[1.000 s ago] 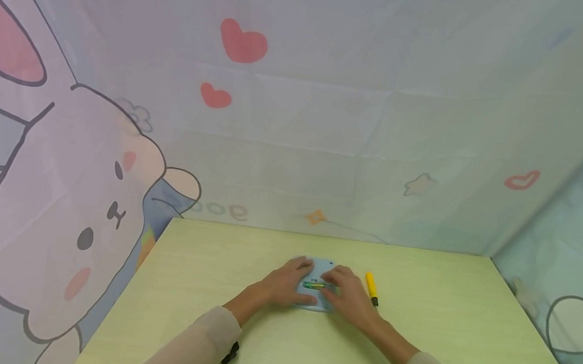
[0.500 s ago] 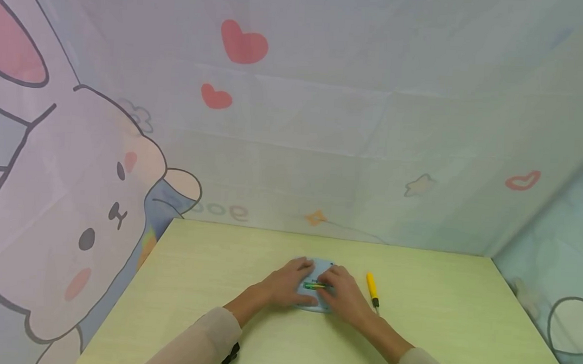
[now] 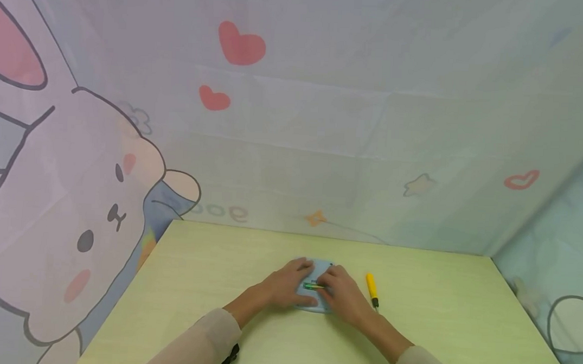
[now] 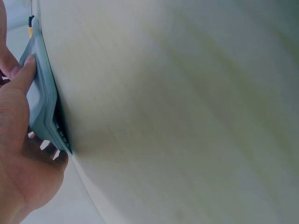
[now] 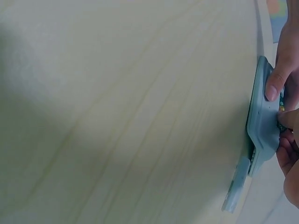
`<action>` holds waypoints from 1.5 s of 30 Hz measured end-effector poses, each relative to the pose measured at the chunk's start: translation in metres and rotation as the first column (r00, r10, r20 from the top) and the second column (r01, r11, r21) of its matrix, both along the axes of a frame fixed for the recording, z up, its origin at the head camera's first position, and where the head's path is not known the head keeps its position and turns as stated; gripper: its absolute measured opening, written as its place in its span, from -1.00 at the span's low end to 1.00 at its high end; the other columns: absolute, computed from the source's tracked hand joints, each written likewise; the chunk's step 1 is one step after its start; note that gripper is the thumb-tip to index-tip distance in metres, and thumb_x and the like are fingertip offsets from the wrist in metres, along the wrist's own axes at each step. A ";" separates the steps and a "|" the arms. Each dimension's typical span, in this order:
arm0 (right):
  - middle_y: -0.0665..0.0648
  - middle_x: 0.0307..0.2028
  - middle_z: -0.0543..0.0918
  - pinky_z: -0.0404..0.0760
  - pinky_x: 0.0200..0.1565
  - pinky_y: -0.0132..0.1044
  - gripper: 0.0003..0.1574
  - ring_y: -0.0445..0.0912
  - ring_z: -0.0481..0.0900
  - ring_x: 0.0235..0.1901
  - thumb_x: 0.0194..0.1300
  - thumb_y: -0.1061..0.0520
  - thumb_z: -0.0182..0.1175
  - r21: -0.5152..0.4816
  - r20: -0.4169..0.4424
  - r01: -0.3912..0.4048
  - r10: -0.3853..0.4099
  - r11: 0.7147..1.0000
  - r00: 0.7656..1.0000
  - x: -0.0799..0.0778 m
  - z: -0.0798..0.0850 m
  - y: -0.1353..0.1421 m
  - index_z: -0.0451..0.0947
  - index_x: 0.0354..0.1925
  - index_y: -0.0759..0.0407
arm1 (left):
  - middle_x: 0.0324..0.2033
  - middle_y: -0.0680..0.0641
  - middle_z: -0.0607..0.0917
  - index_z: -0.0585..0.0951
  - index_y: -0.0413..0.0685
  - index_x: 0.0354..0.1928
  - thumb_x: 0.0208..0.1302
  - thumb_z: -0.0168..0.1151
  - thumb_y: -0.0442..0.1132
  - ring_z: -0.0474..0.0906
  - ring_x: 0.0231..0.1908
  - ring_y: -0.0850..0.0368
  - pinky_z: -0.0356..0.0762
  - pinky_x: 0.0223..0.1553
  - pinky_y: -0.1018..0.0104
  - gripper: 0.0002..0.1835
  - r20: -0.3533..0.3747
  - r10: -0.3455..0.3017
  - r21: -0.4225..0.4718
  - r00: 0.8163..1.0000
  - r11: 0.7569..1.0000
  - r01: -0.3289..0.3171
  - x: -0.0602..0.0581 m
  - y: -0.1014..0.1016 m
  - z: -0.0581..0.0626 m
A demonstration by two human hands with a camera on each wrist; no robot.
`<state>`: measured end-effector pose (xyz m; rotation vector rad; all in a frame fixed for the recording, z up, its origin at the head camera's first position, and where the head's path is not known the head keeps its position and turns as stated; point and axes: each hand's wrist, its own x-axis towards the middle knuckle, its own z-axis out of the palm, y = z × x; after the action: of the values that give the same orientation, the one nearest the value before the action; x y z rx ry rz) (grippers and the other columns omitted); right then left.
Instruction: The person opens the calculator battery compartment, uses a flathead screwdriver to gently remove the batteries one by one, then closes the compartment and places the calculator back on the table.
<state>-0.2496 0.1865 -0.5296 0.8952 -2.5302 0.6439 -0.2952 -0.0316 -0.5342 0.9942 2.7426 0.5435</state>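
Observation:
A light-blue flat device [image 3: 321, 267] lies on the table, its face with a small battery slot turned up. My left hand [image 3: 283, 285] holds it from the left, thumb at the near side and fingers toward the far side. In the left wrist view the thumb presses the top of the device [image 4: 43, 93]. A green battery [image 3: 311, 286] shows in the slot. My right hand [image 3: 347, 297] pinches at the battery's right end, and its fingertips hide that end. In the right wrist view the thumb reaches the slot beside the device's casing [image 5: 265, 121].
To the right of the right hand lies a screwdriver [image 3: 372, 287] with a yellow handle. A small black object [image 3: 232, 356] sits by the left sleeve. A light-blue strip [image 5: 237, 184] lies near the device in the right wrist view. A printed cloth wall borders the table [image 3: 230, 244].
The right hand's fingers have drawn closer together over the battery's right end, covering more of it. The left hand and the device have stayed in place.

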 end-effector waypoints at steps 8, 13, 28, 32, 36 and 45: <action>0.03 -0.26 0.59 0.63 0.00 -0.10 -0.85 -0.08 0.48 -0.14 0.25 0.34 0.50 0.083 -0.020 -0.022 0.023 0.996 1.000 0.002 0.004 -0.004 0.74 -0.22 0.20 | 0.65 -0.03 0.15 0.20 -0.09 0.67 0.39 0.23 0.43 0.00 0.64 -0.03 0.37 0.44 -0.08 0.05 0.017 0.002 0.001 1.000 1.000 -0.002 0.001 -0.001 0.001; 0.03 -0.29 0.56 0.62 -0.02 -0.13 -0.86 -0.06 0.48 -0.17 0.26 0.33 0.49 0.136 -0.012 -0.032 0.034 0.990 0.999 0.002 0.010 -0.008 0.73 -0.24 0.20 | 0.65 -0.03 0.15 0.19 -0.09 0.67 0.39 0.23 0.42 0.00 0.64 -0.03 0.39 0.42 -0.07 0.05 0.013 -0.005 0.004 1.000 1.000 0.005 0.000 -0.001 0.000; 0.08 -0.31 0.49 0.48 -0.20 -0.24 -0.83 -0.07 0.33 -0.29 0.37 0.33 0.40 0.425 0.033 -0.023 0.009 0.905 0.999 0.004 0.031 -0.016 0.57 -0.16 0.25 | 0.64 -0.04 0.18 0.22 -0.06 0.66 0.38 0.25 0.41 0.03 0.63 -0.06 0.38 0.42 -0.09 0.03 0.011 -0.004 0.019 1.000 1.000 0.003 -0.002 0.000 -0.007; 0.07 -0.32 0.47 0.50 -0.19 -0.22 -0.79 -0.07 0.35 -0.29 0.33 0.34 0.42 0.417 0.037 -0.027 0.013 0.909 0.999 0.003 0.032 -0.015 0.56 -0.17 0.24 | 0.65 -0.04 0.17 0.23 -0.03 0.66 0.38 0.24 0.43 0.04 0.63 -0.05 0.40 0.40 -0.10 0.03 0.004 0.000 0.011 1.000 1.000 0.000 -0.003 -0.001 -0.007; 0.05 -0.30 0.49 0.54 -0.17 -0.22 -0.81 -0.07 0.38 -0.27 0.35 0.34 0.40 0.397 0.037 -0.035 0.023 0.917 0.999 0.003 0.031 -0.014 0.57 -0.17 0.22 | 0.66 -0.04 0.15 0.20 -0.02 0.68 0.38 0.22 0.45 0.02 0.64 -0.04 0.40 0.41 -0.11 0.04 0.015 0.001 0.013 1.000 1.000 -0.001 -0.003 -0.003 -0.007; 0.06 -0.27 0.51 0.54 -0.13 -0.20 -0.81 -0.08 0.38 -0.26 0.34 0.34 0.41 0.420 0.045 -0.047 0.031 0.906 0.998 0.003 0.028 -0.014 0.61 -0.12 0.24 | 0.64 -0.05 0.17 0.22 -0.05 0.67 0.40 0.26 0.39 0.04 0.63 -0.06 0.37 0.43 -0.05 0.02 0.004 -0.011 0.034 1.000 0.999 0.010 0.000 -0.003 -0.007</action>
<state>-0.2470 0.1721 -0.5013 1.0838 -2.7427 0.1159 -0.2955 -0.0344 -0.5408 1.0136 2.7320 0.5910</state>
